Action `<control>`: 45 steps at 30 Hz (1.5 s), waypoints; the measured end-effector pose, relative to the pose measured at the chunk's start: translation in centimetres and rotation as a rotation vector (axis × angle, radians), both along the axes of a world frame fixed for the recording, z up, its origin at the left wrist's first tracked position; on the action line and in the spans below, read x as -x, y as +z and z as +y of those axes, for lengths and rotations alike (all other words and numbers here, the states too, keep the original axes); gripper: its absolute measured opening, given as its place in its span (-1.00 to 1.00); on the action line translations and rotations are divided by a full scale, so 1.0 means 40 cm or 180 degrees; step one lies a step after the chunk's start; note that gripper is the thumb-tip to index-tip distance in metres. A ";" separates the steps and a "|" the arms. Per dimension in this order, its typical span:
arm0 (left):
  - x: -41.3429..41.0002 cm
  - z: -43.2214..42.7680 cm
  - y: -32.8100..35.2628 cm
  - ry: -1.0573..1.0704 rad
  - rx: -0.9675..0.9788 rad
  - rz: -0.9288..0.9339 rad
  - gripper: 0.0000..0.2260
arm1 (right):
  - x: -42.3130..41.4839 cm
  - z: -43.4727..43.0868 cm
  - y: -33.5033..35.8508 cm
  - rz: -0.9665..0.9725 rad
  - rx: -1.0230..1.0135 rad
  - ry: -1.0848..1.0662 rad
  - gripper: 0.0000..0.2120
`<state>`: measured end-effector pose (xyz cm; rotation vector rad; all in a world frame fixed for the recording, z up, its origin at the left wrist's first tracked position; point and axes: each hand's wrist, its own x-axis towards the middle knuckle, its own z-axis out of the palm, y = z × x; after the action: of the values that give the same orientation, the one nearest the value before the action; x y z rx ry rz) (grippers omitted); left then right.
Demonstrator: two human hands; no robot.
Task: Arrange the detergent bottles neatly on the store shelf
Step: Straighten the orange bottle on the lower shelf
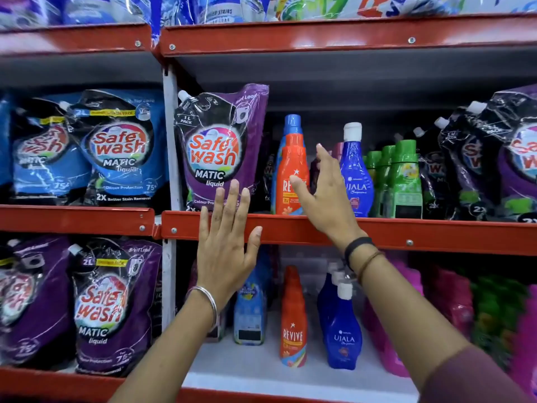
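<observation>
On the middle shelf [436,232] an orange Revive bottle [291,167] with a blue cap stands upright beside a blue Ujala bottle [355,173]. My right hand [322,193] reaches into the gap between them, fingers spread, thumb touching the Revive bottle's label; it grips nothing. My left hand [229,245] is flat and open in front of the red shelf edge, fingertips over the bottom of a purple Safewash pouch [220,146]. A dark pink bottle behind my right hand is mostly hidden.
Green bottles [404,181] and more purple pouches [494,158] fill the middle shelf's right side. Blue Safewash pouches [116,152] sit to the left. The lower shelf holds a Revive bottle [293,321], Ujala bottles [343,330], a light blue bottle [251,309] and pink packs [453,301].
</observation>
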<state>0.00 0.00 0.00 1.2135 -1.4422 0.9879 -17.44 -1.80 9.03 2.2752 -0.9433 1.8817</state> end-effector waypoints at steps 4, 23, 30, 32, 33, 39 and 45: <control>-0.025 -0.032 -0.025 0.0101 -0.0165 0.0012 -0.45 | -0.039 -0.026 0.050 -0.0111 -0.0376 0.0044 -0.31; -0.024 -0.066 -0.044 0.0152 -0.0236 0.0070 -0.46 | 0.013 0.110 0.030 -0.1305 0.0084 0.0829 -0.45; 0.008 -0.068 -0.088 0.0183 -0.0235 -0.0120 -0.45 | 0.063 0.115 -0.145 -0.1211 -0.0957 0.1371 -0.57; 0.006 -0.072 -0.092 0.0254 -0.0212 -0.0138 -0.44 | 0.075 0.103 -0.215 -0.1170 -0.1156 0.1345 -0.47; 0.002 -0.075 -0.092 0.0272 -0.0206 -0.0161 -0.44 | 0.080 0.097 -0.249 -0.1148 -0.1251 0.1345 -0.43; -0.016 -0.095 -0.105 0.0311 -0.0107 -0.0294 -0.44 | 0.095 0.042 -0.459 -0.0961 -0.1824 0.1230 -0.40; -0.017 -0.108 -0.115 0.0268 0.0018 -0.0252 -0.44 | 0.065 -0.041 -0.609 -0.0960 -0.2123 0.0952 -0.46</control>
<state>0.69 -4.33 -4.62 1.2517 -1.4585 1.1077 -20.05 -3.43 -15.34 2.6373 -1.5439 2.3601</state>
